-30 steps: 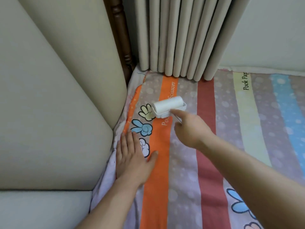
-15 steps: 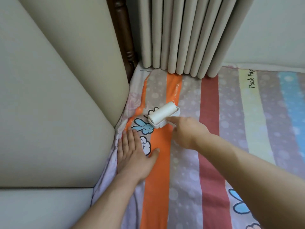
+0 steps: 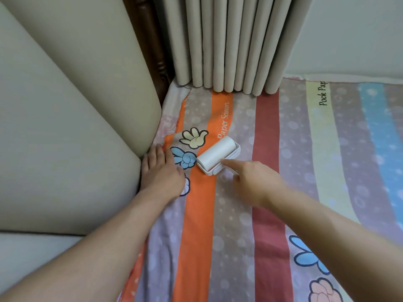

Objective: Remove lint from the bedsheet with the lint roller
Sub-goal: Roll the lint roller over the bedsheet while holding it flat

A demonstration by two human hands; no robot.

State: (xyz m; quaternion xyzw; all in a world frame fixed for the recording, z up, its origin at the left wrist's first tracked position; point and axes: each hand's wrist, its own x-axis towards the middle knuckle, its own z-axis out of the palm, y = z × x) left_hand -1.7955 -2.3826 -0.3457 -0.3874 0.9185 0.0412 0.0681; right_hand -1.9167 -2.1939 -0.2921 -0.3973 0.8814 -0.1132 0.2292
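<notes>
Lint roller (image 3: pixel 216 154) on bedsheet (image 3: pixel 267 225) orange stripe; right grip (image 3: pixel 254 182) clasps it from behind; left grip (image 3: pixel 162 173) flat on sheet alongside.

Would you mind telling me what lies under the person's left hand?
The left hand presses flat on the striped bedsheet, partly covering a pale cartoon print. The sheet beneath the palm is hidden.
</notes>
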